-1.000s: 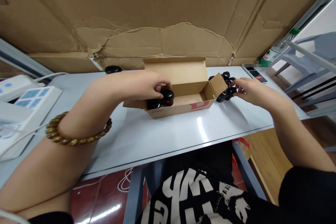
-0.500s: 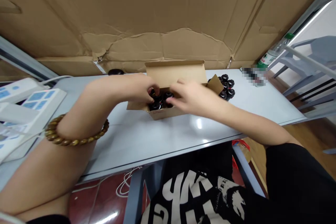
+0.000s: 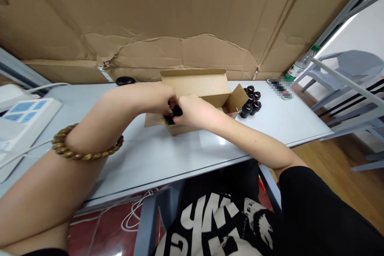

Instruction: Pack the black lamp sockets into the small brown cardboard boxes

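An open cardboard box (image 3: 183, 129) lies on the table, its flaps spread. Over its left end, my left hand (image 3: 160, 98) reaches down with curled fingers against small black bottles (image 3: 177, 110). My right hand (image 3: 193, 111) meets it from the right, its fingers closed around the same dark cluster. The hands hide most of what is in that end of the box. To the right of the box, several more black bottles (image 3: 250, 104) stand upright in a tight group, beside the raised right flap (image 3: 238, 98).
White power strips (image 3: 27, 116) with blue labels and cables lie at the left. A round black object (image 3: 125, 81) sits at the back. A clear bottle with a green cap (image 3: 301, 64) stands at the far right end. A large cardboard sheet (image 3: 180, 16) walls the back.
My right hand has moved left, close against my left hand, uncovering the right part of the box. The black caps seen between the hands are now mostly covered. The view has shifted slightly.
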Demonstrator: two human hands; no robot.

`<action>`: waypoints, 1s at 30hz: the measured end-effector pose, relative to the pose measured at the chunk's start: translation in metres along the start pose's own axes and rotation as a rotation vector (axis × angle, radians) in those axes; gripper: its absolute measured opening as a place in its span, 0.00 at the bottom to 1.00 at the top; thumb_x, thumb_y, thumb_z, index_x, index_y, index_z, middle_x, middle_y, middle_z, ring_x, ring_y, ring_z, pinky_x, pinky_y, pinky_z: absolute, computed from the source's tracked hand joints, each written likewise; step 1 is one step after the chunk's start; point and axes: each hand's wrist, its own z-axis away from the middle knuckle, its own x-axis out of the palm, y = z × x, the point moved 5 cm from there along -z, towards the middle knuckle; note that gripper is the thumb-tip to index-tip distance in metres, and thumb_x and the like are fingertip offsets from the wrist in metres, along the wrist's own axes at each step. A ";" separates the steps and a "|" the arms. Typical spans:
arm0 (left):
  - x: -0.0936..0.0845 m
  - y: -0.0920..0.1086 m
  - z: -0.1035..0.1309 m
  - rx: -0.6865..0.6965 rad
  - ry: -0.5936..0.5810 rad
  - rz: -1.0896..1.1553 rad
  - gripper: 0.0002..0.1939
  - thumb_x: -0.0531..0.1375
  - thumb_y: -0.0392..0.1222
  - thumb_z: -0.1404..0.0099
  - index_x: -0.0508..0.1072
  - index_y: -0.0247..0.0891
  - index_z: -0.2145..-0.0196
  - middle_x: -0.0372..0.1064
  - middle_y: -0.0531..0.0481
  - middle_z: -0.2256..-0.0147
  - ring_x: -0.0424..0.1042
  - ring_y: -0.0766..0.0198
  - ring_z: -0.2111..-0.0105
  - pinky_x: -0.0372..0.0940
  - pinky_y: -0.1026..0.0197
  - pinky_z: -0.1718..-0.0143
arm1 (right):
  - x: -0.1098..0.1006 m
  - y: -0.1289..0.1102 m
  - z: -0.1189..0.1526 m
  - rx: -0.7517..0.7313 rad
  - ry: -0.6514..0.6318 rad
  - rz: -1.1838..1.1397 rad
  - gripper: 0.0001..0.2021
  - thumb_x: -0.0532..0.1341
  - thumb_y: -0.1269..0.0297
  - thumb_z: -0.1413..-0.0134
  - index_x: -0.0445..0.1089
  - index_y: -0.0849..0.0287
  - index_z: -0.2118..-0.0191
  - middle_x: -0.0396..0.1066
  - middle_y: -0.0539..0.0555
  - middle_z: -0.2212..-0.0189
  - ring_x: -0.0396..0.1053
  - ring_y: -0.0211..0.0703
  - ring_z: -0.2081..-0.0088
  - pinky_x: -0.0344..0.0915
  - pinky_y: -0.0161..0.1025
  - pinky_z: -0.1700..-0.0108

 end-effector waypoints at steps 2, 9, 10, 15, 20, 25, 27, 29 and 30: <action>0.002 -0.001 0.001 -0.048 -0.055 -0.044 0.04 0.67 0.42 0.40 0.81 0.44 0.72 0.82 0.48 0.70 0.75 0.52 0.67 0.62 0.52 0.63 | 0.000 0.000 0.000 0.022 -0.005 -0.005 0.11 0.69 0.64 0.34 0.85 0.61 0.51 0.88 0.66 0.54 0.83 0.59 0.56 0.68 0.44 0.59; -0.001 0.004 0.002 -0.083 -0.114 -0.093 0.06 0.66 0.42 0.42 0.77 0.44 0.76 0.80 0.47 0.72 0.74 0.53 0.69 0.62 0.51 0.64 | 0.006 0.000 0.002 0.116 0.004 0.000 0.19 0.67 0.61 0.29 0.82 0.65 0.40 0.84 0.72 0.47 0.83 0.64 0.49 0.72 0.46 0.53; -0.001 0.003 0.001 -0.086 -0.125 -0.089 0.05 0.67 0.42 0.42 0.78 0.45 0.76 0.81 0.47 0.71 0.75 0.53 0.68 0.62 0.51 0.64 | 0.007 0.001 0.004 0.130 0.011 -0.011 0.20 0.66 0.60 0.28 0.81 0.66 0.38 0.83 0.73 0.45 0.82 0.64 0.48 0.73 0.47 0.52; -0.001 -0.004 -0.003 -0.082 -0.125 -0.065 0.04 0.68 0.47 0.45 0.81 0.49 0.75 0.83 0.44 0.67 0.77 0.50 0.67 0.62 0.50 0.64 | 0.011 0.010 0.019 0.221 0.090 -0.106 0.25 0.62 0.54 0.24 0.74 0.62 0.31 0.72 0.75 0.33 0.81 0.61 0.49 0.76 0.51 0.44; 0.001 -0.007 -0.005 -0.057 -0.090 -0.094 0.07 0.69 0.50 0.45 0.82 0.46 0.74 0.81 0.44 0.72 0.73 0.53 0.71 0.58 0.53 0.67 | 0.008 0.016 0.023 0.198 0.231 -0.096 0.18 0.59 0.57 0.26 0.76 0.57 0.40 0.71 0.67 0.39 0.79 0.59 0.53 0.76 0.53 0.45; 0.005 -0.012 -0.010 -0.033 -0.082 -0.076 0.13 0.72 0.54 0.44 0.79 0.46 0.78 0.79 0.42 0.73 0.71 0.54 0.75 0.57 0.51 0.70 | 0.009 0.025 0.017 0.157 0.311 -0.041 0.16 0.55 0.61 0.27 0.76 0.55 0.44 0.72 0.64 0.43 0.77 0.60 0.53 0.75 0.52 0.48; 0.005 -0.012 -0.010 -0.054 -0.101 -0.084 0.13 0.71 0.53 0.43 0.77 0.46 0.78 0.79 0.42 0.73 0.71 0.53 0.75 0.57 0.50 0.69 | 0.007 0.026 0.016 0.129 0.339 -0.051 0.14 0.54 0.63 0.27 0.76 0.55 0.46 0.73 0.63 0.45 0.77 0.60 0.49 0.74 0.51 0.45; 0.004 -0.011 -0.008 -0.086 -0.115 -0.098 0.13 0.71 0.53 0.42 0.78 0.47 0.78 0.78 0.42 0.73 0.71 0.53 0.74 0.57 0.49 0.69 | -0.002 0.024 0.019 0.068 0.388 -0.067 0.12 0.55 0.65 0.28 0.75 0.55 0.50 0.74 0.62 0.47 0.76 0.58 0.45 0.74 0.49 0.41; 0.003 -0.010 -0.007 -0.089 -0.112 -0.099 0.12 0.71 0.53 0.42 0.78 0.47 0.78 0.79 0.42 0.73 0.71 0.53 0.74 0.57 0.49 0.69 | -0.011 0.023 0.024 0.031 0.423 -0.063 0.11 0.55 0.66 0.28 0.75 0.55 0.51 0.75 0.61 0.48 0.76 0.57 0.43 0.73 0.48 0.38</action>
